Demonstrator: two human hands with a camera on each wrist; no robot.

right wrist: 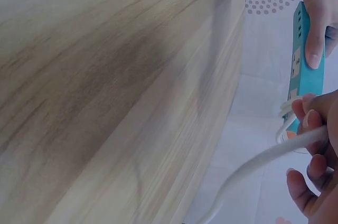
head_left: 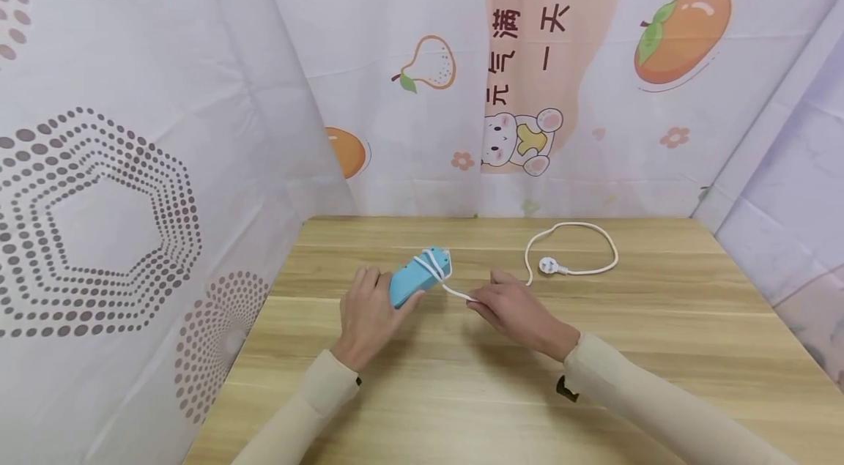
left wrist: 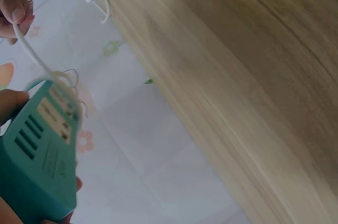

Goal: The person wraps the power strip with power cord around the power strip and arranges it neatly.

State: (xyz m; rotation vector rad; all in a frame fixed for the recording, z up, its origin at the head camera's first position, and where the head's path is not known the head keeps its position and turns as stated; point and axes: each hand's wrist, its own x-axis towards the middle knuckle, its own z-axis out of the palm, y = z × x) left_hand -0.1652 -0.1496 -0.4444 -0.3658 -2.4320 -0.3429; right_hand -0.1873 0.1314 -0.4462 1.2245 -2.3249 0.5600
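My left hand grips a blue power strip by its near end, above the table. Sockets and slots show on the strip's face in the left wrist view. A white cord is wound around the strip's far end and runs across to my right hand, which pinches it between thumb and fingers. In the right wrist view the cord passes through the right hand's fingers and hangs down. Beyond the right hand, the rest of the cord loops over the table to a white plug.
The wood-grain table reaches back to a printed white curtain. Another patterned curtain hangs along the left side. Dark bands show at both sleeve cuffs.
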